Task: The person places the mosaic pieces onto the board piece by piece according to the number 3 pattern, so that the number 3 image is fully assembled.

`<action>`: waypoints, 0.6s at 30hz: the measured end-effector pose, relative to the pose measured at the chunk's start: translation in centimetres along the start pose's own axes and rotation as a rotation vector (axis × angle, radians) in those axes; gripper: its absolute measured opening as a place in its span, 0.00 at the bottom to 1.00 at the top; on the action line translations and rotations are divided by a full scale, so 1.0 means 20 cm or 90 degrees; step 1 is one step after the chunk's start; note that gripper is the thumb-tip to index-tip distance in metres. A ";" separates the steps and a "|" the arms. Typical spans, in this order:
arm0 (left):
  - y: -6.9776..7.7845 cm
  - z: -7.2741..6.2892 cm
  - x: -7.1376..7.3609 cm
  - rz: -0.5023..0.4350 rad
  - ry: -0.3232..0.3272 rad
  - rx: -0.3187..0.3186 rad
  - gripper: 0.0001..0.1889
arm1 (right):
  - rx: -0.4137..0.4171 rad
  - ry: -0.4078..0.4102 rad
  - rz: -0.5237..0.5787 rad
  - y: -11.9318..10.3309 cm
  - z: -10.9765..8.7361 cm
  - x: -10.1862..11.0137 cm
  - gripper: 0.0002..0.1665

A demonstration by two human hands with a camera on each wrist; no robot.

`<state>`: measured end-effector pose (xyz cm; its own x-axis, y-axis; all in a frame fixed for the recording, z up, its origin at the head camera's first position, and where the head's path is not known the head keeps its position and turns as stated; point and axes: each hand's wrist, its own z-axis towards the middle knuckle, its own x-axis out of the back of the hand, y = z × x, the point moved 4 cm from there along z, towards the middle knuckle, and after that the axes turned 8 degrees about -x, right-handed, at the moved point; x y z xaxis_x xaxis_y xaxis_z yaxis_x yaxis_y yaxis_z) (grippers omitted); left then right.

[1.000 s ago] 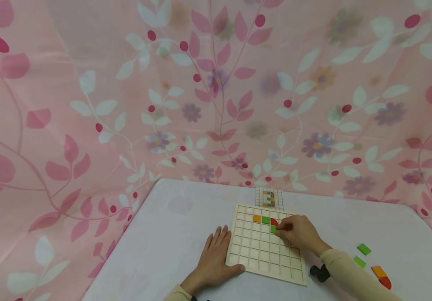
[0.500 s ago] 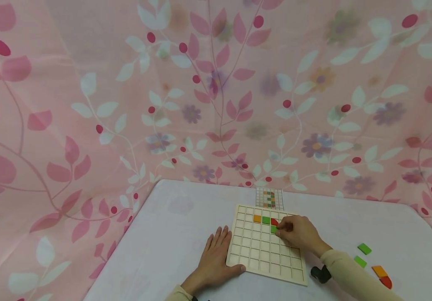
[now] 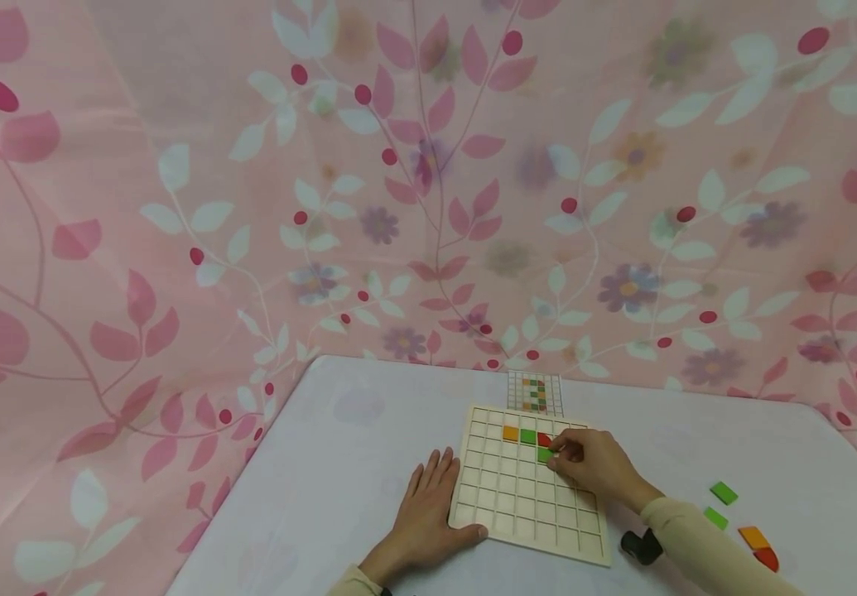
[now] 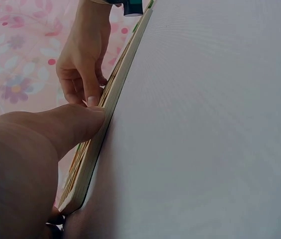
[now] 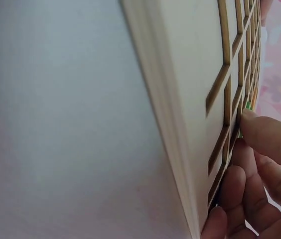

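Note:
A pale wooden grid board (image 3: 513,497) lies on the table. My left hand (image 3: 428,509) rests flat along its left side, fingers straight, the thumb touching the near edge. In the left wrist view that thumb (image 4: 83,122) presses against the board's rim. My right hand (image 3: 595,459) pinches a green square tile (image 3: 545,454) in a cell of the board's upper part; its fingers partly cover the tile. Just above sits a red tile with a rounded side (image 3: 544,439). Left of the red one are another green tile (image 3: 527,436) and an orange tile (image 3: 510,433).
Behind the board a gridded pattern card (image 3: 535,393) shows coloured squares. To the right, two green tiles (image 3: 724,493), an orange tile (image 3: 753,537) and a red rounded tile (image 3: 767,559) lie on the white table (image 3: 353,430). A pink floral curtain (image 3: 428,182) hangs behind.
The right wrist has shifted very slightly to the right and nearer, with the fingers still at the green tile. The left hand stays in place.

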<state>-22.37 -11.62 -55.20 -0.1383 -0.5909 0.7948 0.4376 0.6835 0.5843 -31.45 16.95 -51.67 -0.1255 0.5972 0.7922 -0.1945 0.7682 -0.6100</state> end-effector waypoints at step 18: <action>-0.01 0.00 0.00 0.014 -0.011 0.012 0.59 | -0.020 -0.001 0.078 0.06 -0.06 0.07 0.07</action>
<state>-22.50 -11.66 -55.22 -0.1439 -0.5691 0.8096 0.4239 0.7038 0.5701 -30.73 18.96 -51.39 -0.1475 0.6866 0.7119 -0.1464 0.6967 -0.7023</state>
